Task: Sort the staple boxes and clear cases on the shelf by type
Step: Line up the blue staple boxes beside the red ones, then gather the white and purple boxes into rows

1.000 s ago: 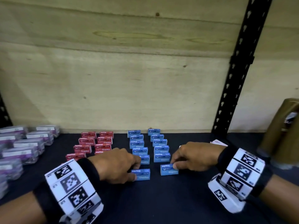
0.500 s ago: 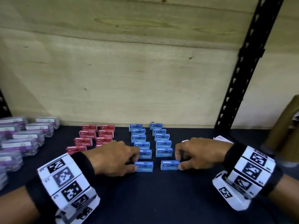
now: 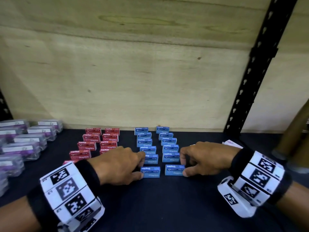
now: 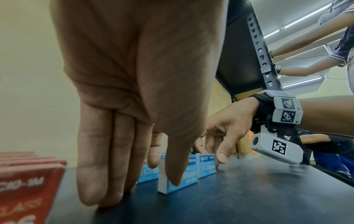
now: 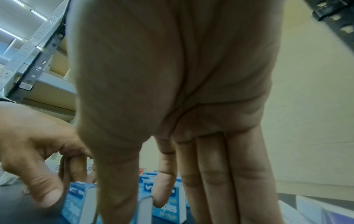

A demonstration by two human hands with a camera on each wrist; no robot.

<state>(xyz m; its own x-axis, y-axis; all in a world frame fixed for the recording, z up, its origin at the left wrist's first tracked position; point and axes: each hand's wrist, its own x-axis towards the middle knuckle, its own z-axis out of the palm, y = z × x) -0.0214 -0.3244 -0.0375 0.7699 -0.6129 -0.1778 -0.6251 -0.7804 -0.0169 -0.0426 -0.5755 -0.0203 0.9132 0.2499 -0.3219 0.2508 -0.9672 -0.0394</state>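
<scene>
Now, line by line:

Left hand (image 3: pixel 120 163): thumb and forefinger pinch the near blue box (image 3: pixel 150 172) of the left blue column at its left end; in the left wrist view the other fingers (image 4: pixel 99 159) point straight down, tips on the shelf (image 3: pixel 167 206).
Right hand (image 3: pixel 204 158): thumb and forefinger clamp the right end of the right near box (image 3: pixel 174 169); the other fingers hang straight beside it.
Blue boxes (image 3: pixel 145 143): two columns running from the hands back toward the plywood wall (image 3: pixel 133 81); the two held boxes stand on the shelf at the front of the columns, slightly apart from the next ones.
Red boxes (image 3: pixel 93 139): two columns left of the blue ones; the nearest ones are hidden behind the left hand and wrist band.
Clear cases (image 3: pixel 25 144): grouped left of the red boxes, cut off by the frame edge; contents hard to make out beyond a purple tint and white labels.
White card (image 3: pixel 232 144): behind the right wrist, mostly hidden.
Brown cylinder (image 3: pixel 294 134): right of the black upright (image 3: pixel 254 77), cut off and blurred.
Wrist views: palms fill most of each picture; print on the boxes is partly blocked.
</scene>
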